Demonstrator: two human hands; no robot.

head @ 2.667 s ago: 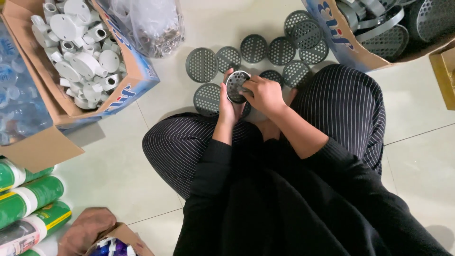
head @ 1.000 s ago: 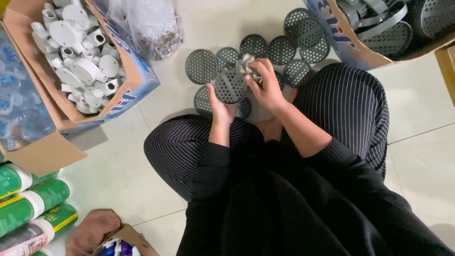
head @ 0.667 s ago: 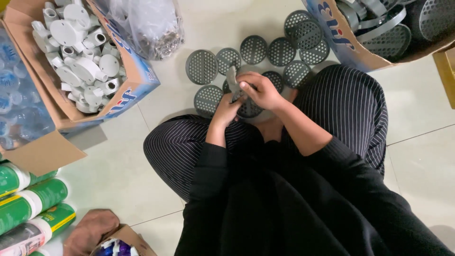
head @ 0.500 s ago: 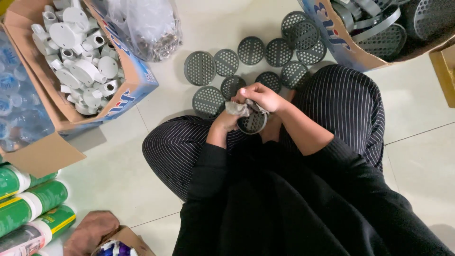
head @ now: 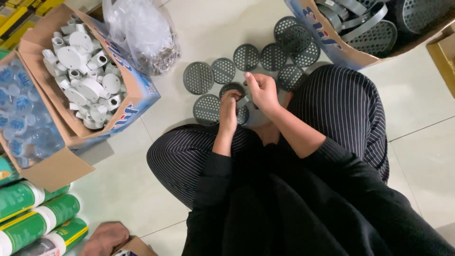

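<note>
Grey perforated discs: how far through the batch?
Done, apparently: about eight grey perforated discs laid out on the floor. In hand: left hand and right hand work one disc over the lap. Left: more grey parts in the box at upper right.

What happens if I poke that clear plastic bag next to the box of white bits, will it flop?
The clear plastic bag would probably crumple and sag, since its film looks thin and wrinkled. It may feel heavy at the bottom, where small metal-looking bits are heaped. Pushed, it would likely slump, not roll, and it leans on the cardboard box.
</note>
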